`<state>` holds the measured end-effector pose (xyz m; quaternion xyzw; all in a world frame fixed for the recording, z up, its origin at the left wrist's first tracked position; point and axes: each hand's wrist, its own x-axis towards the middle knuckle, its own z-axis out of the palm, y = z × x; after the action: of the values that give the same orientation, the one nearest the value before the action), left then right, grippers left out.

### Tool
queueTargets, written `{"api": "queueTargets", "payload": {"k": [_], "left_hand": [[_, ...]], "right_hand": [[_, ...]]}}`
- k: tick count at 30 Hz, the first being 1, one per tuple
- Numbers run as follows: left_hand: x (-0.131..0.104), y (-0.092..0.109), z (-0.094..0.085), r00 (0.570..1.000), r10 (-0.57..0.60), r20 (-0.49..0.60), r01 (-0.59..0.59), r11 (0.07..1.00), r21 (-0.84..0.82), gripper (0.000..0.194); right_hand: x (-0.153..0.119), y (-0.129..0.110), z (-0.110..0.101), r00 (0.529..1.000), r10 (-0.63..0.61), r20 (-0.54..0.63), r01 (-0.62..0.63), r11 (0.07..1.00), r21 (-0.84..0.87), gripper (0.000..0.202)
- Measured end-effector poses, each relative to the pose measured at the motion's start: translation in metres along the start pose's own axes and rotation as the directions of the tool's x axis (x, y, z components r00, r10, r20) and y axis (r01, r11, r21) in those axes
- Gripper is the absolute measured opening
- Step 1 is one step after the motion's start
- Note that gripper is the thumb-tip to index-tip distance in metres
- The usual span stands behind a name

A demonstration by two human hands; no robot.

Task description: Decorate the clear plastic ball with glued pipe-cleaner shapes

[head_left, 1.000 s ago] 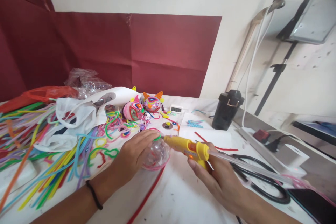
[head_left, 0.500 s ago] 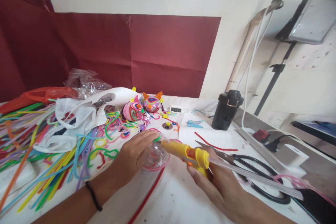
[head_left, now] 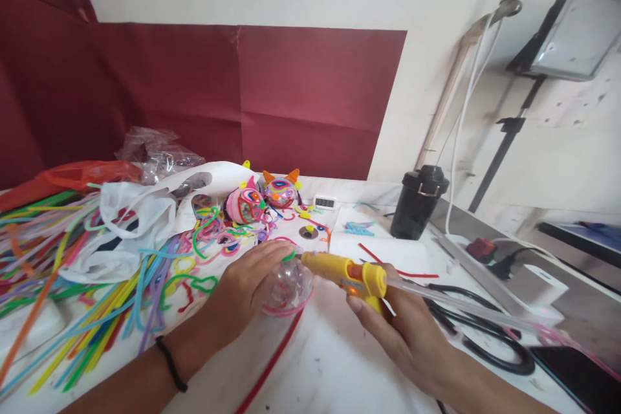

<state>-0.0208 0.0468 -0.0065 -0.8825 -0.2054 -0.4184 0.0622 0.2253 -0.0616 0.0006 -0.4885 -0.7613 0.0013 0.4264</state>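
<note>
My left hand (head_left: pixel 242 284) is closed around the far left side of a clear plastic ball (head_left: pixel 290 288), which has a green patch on top and a pink band round its base. In my right hand (head_left: pixel 412 336) is a yellow hot glue gun (head_left: pixel 334 270), gripped by its handle with an orange light glowing. Its nozzle meets the ball near the green patch; whether it touches, I cannot tell. A long clear glue stick (head_left: pixel 466 301) juts from the gun's rear. From below the ball, a red pipe cleaner (head_left: pixel 272 362) runs toward me.
Colourful pipe cleaners (head_left: pixel 104 317) and a white mask (head_left: pixel 136 226) cover the left. Two decorated balls (head_left: pixel 282 193) stand behind, near a small digital timer (head_left: pixel 325 202). Rightward are black-handled scissors (head_left: pixel 519 356), a phone (head_left: pixel 577 375), a black bottle (head_left: pixel 420 204) and a power strip (head_left: pixel 460 249).
The glue gun has levelled slightly, and its glue stick's rear end has swung upward. My left hand and the ball stay nearly still.
</note>
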Motion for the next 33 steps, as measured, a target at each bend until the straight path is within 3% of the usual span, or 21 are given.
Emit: {"api": "queueTargets", "payload": {"k": [11,20,27,33], "left_hand": [[0.001,0.001,-0.002,1.000,0.010,0.004,-0.010,1.000,0.004,0.034],[0.000,0.000,-0.001,1.000,-0.008,0.004,0.008,1.000,0.015,0.033],[-0.005,-0.004,0.001,1.000,-0.009,0.010,0.009,1.000,0.028,0.030],[-0.002,-0.003,-0.002,0.999,0.039,0.021,-0.039,0.999,0.026,0.031]], "right_hand": [[0.006,-0.001,-0.001,0.999,0.013,-0.036,-0.012,1.000,0.025,0.011],[0.009,-0.001,0.000,0.984,0.180,0.018,-0.181,0.971,0.156,0.025],[0.010,0.000,0.002,0.892,0.425,0.153,-0.451,0.820,0.353,0.042],[0.022,-0.005,-0.005,0.848,0.484,0.218,-0.517,0.659,0.547,0.044]]}}
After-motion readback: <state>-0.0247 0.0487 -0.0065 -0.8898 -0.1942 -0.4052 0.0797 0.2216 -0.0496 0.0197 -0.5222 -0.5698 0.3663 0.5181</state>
